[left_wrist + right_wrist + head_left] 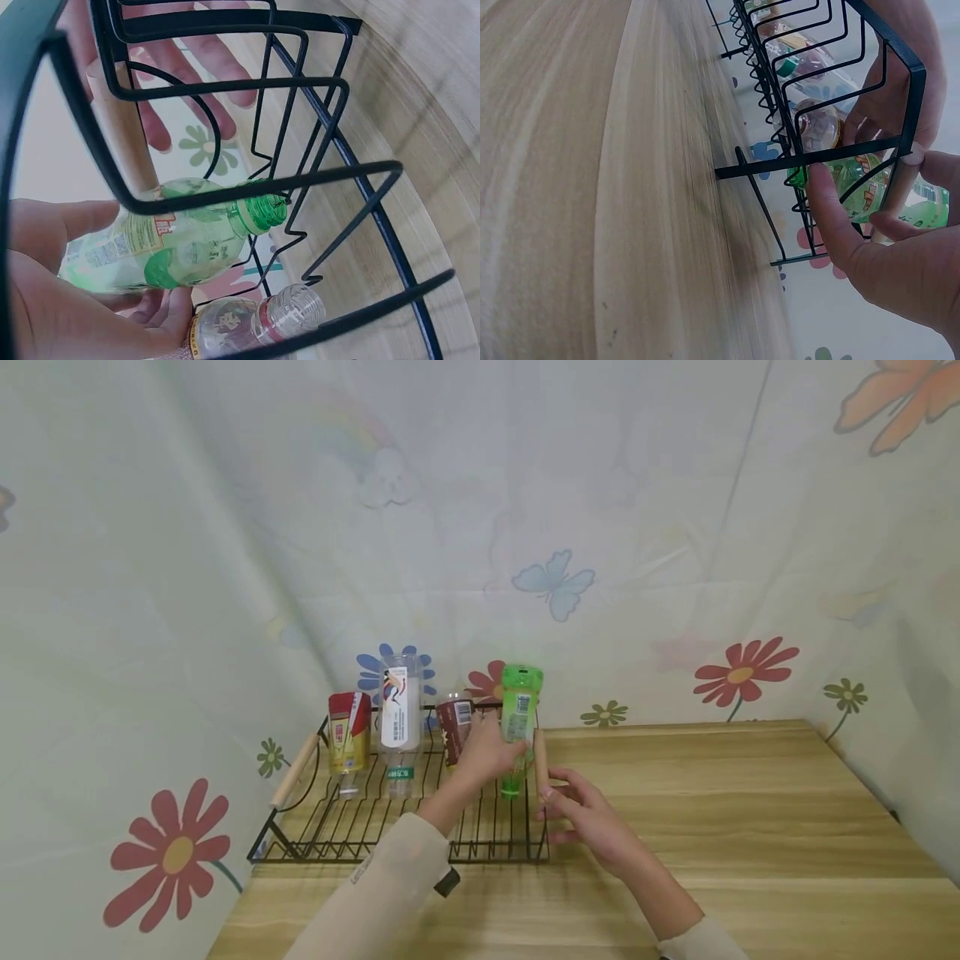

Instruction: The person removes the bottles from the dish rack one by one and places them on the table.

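Observation:
A black wire rack (360, 852) with wooden end handles stands on a wood-grain table. My left hand (491, 747) grips a green plastic bottle (519, 714), neck down, at the rack's right end. In the left wrist view its thumb and fingers lie on either side of the bottle (172, 240). Left of it, partly behind that hand, stands an inverted brown-labelled bottle (453, 731). My right hand (588, 822) is at the rack's right end, loosely extended fingers touching around the wooden handle (542, 764).
Further left in the rack, a clear bottle with a white label (397, 710) and a red-and-yellow-labelled bottle (349, 735) stand neck down. Behind the wood-grain table (712, 810) hangs a flower-printed curtain (637, 635). The left wooden handle (295, 770) slants outward.

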Demonstrator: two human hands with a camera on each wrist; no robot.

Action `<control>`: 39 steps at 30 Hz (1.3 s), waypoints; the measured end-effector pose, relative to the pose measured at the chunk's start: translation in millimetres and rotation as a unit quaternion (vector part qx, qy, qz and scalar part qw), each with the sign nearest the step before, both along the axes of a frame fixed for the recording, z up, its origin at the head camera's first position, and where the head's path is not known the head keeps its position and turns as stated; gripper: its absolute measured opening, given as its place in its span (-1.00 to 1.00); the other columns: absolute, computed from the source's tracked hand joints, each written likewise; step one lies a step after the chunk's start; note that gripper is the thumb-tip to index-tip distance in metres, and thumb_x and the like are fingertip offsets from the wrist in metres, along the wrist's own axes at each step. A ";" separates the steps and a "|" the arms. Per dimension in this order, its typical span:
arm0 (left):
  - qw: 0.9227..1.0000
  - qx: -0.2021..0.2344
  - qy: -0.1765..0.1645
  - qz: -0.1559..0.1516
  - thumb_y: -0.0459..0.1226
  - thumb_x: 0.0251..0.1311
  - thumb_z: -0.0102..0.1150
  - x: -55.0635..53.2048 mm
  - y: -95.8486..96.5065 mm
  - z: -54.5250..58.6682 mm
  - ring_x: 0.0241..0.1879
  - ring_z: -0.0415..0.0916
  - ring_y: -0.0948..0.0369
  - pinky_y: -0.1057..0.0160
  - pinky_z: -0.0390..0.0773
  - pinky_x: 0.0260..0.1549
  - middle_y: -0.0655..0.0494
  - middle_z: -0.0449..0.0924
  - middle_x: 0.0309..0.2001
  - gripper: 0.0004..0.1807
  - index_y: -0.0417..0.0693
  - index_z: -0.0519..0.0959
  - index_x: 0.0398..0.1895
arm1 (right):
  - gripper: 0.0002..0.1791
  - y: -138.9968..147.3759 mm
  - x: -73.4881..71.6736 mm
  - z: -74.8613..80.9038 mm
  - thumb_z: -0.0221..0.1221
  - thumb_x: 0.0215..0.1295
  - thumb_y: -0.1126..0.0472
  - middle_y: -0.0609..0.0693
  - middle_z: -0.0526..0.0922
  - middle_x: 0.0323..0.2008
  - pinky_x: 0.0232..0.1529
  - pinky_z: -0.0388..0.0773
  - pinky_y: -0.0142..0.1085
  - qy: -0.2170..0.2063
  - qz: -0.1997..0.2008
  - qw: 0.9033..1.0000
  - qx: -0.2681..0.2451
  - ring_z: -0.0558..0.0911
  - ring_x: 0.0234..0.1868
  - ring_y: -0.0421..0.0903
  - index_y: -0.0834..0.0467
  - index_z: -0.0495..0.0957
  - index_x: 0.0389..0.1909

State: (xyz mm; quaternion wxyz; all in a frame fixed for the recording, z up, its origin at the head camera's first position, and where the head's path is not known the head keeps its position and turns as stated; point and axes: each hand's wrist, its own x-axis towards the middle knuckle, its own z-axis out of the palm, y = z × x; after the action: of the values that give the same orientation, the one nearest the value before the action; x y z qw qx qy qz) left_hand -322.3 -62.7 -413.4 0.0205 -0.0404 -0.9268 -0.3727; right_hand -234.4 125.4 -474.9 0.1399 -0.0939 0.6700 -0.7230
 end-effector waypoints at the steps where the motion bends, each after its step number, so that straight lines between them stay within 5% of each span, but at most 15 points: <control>1: 1.000 0.005 0.002 -0.002 -0.06 0.27 0.48 0.2 -0.6 -0.5 0.30 0.47 -0.18 -0.26 0.51 0.25 -0.29 0.35 0.40 -0.18 -0.26 0.39 0.48 | -0.33 0.1 0.0 -0.1 0.14 0.63 -0.05 0.42 0.41 0.33 -0.04 0.75 0.05 0.000 0.000 1.000 0.000 0.58 0.23 0.34 0.17 0.24 0.57; 9: 0.999 0.029 -0.005 -0.013 -0.18 0.36 0.42 13.1 0.8 8.0 0.03 0.65 -0.08 -0.12 0.67 0.01 -0.17 0.65 0.06 -0.24 -0.25 0.32 0.51 | -0.32 0.1 0.0 -0.5 0.15 0.62 -0.07 0.42 0.40 0.34 -0.02 0.74 0.07 -0.001 0.003 1.000 0.001 0.57 0.23 0.34 0.17 0.23 0.57; 26: 0.999 0.027 0.022 -0.016 -0.14 0.34 0.45 23.2 -2.7 9.2 0.03 0.66 -0.05 -0.08 0.69 0.02 -0.13 0.65 0.09 -0.22 -0.18 0.32 0.52 | -0.34 0.8 0.6 3.8 0.12 0.65 -0.01 0.42 0.45 0.29 -0.04 0.75 0.10 0.003 -0.003 1.000 0.015 0.60 0.21 0.37 0.19 0.21 0.58; 33: 0.999 0.017 0.045 -0.022 -0.09 0.33 0.46 29.9 -5.0 15.1 0.04 0.65 -0.05 -0.09 0.69 0.01 -0.13 0.64 0.12 -0.21 -0.18 0.34 0.52 | -0.27 23.9 -5.1 18.1 0.17 0.61 -0.08 0.39 0.45 0.36 0.06 0.72 0.10 0.034 -0.035 0.996 0.072 0.59 0.26 0.29 0.19 0.22 0.58; 39: 0.996 0.011 0.072 -0.047 -0.01 0.31 0.48 42.0 -9.3 27.2 0.02 0.67 0.02 -0.06 0.70 -0.03 -0.05 0.66 0.15 -0.21 -0.09 0.41 0.51 | -0.21 55.1 -7.5 49.6 0.17 0.60 -0.11 0.36 0.40 0.42 0.21 0.64 0.10 0.109 -0.032 0.983 0.141 0.48 0.39 0.31 0.18 0.15 0.62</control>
State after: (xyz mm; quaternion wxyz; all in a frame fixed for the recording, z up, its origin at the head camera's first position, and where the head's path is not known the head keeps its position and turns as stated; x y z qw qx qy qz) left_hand -280.3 -72.0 -386.2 0.0707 -0.1101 -0.9158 -0.3798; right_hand -241.9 180.4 -425.3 0.0545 -0.1300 0.7791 -0.6108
